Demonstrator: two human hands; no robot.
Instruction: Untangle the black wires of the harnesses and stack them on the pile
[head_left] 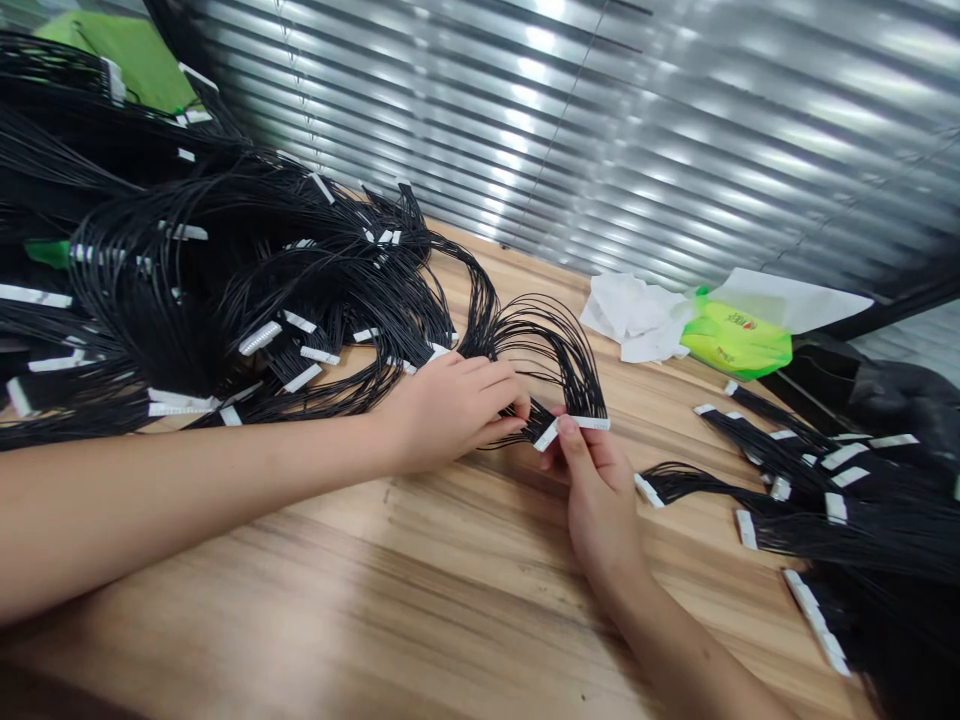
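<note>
A looped bundle of thin black wires (pixel 562 345) with white connectors lies between my hands on the wooden table. My left hand (pixel 457 410) has its fingers curled round the wires just behind one white connector (pixel 547 436). My right hand (pixel 596 480) pinches the white connectors where they meet, its thumb on top; a second white connector (pixel 595 423) points off to the right above its fingers. The fingertips of my right hand are partly hidden beneath the connectors.
A large heap of black wires (pixel 187 300) with white connectors covers the left of the wooden table (pixel 420 610). More bundles (pixel 810 470) lie at the right. White tissues (pixel 634 315) and a green packet (pixel 735 338) rest near the metal blinds (pixel 525 120).
</note>
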